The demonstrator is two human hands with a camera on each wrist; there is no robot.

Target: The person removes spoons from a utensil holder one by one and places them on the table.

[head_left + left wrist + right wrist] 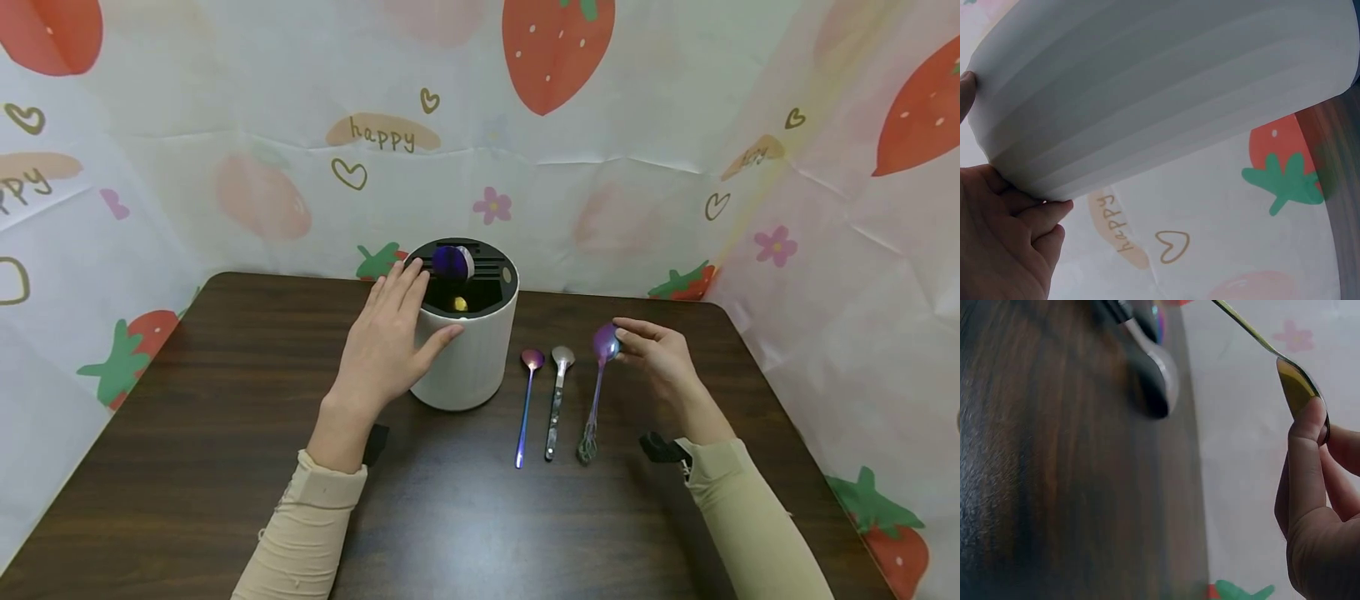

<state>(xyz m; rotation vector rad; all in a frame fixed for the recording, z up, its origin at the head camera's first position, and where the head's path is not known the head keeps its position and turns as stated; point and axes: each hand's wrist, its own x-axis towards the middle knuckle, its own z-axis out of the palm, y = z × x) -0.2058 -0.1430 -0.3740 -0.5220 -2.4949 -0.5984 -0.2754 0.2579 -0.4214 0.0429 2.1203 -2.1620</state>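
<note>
My left hand rests against the left rim of a white ribbed utensil holder, fingers straight and thumb spread along its front. Its side fills much of the left wrist view. My right hand pinches the bowl of a shiny purple spoon between thumb and fingers. In the right wrist view this spoon looks gold, its thin handle slanting up and left. The handle's lower end overlaps wire loops like a small whisk in the head view. Left of it lie a silver spoon with a patterned handle and a purple-blue spoon.
The holder's black slotted top has an opening at the front. A purple-blue rounded head with a pale edge stands in it, and a small gold piece shows below. A strawberry-print cloth hangs behind the dark wooden table.
</note>
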